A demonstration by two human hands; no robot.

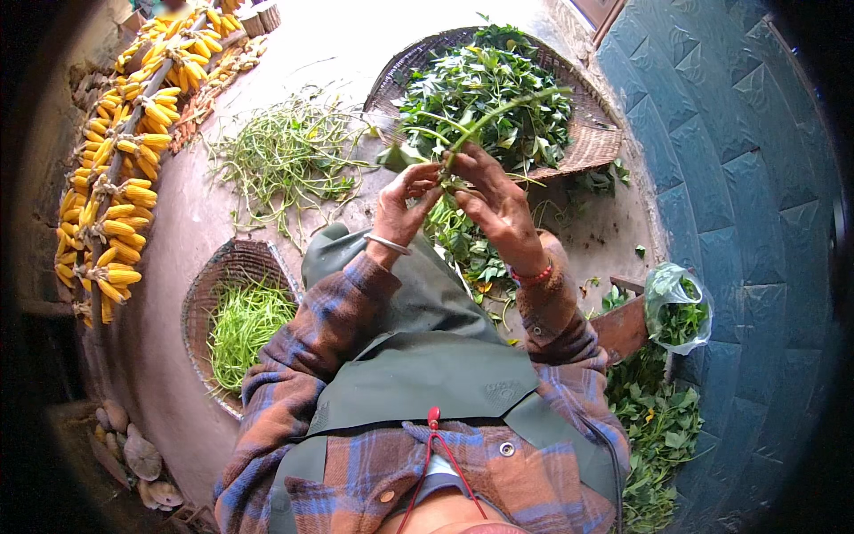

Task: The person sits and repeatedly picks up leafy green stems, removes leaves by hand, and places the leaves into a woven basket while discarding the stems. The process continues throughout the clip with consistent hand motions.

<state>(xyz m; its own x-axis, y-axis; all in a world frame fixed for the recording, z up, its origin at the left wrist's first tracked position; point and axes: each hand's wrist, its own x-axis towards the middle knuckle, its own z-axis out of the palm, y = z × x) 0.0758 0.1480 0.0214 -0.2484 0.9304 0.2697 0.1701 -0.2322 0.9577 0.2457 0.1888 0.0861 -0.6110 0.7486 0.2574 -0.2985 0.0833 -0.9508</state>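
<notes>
Between my two hands, above my lap, is a green leafy vine stem (pixel 507 112) that reaches up and to the right. My left hand (pixel 405 203) pinches its lower part with thumb and fingers. Fingers of my right hand (pixel 494 203) close on the same stem just beside it. A large leaf (pixel 399 157) hangs off to the left of my fingertips. Beyond the hands lies a wide woven basket (pixel 594 150) heaped with picked green leaves (pixel 480 87). More leafy vines (pixel 460 233) lie on the floor below my right hand.
Left of the basket, stripped stems (pixel 287 153) lie tangled on the concrete floor. A smaller basket (pixel 200 314) by my left elbow holds green stalks (pixel 247 327). Corn cobs (pixel 127 213) hang along the left wall. At right are a plastic bag (pixel 680 310), piled vines (pixel 654 434) and blue panels (pixel 727 200).
</notes>
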